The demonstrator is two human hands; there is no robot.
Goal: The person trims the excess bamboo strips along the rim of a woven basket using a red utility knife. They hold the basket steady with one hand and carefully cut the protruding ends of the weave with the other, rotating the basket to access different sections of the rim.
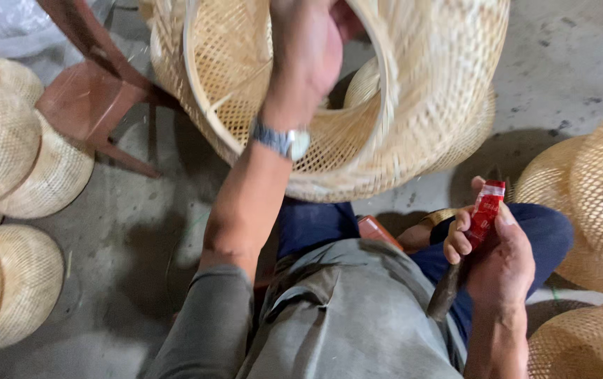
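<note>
Grey concrete floor all around, stained and scuffed; reddish wooden chair standing up left of the hands; dim, soft shadows pooling beneath.

A large woven basket hung in front of the seated person, above the knees, with the left hand reaching into its open mouth from below. The right hand lay lower and to the right, over the right thigh, closed around a small packet and a tool handle that pointed down towards the lap. A stool stood to the left of the basket, just beside it. Left of the stool lay stacked woven hats on the floor. More woven hats lay at the right, beyond the right knee.
</note>
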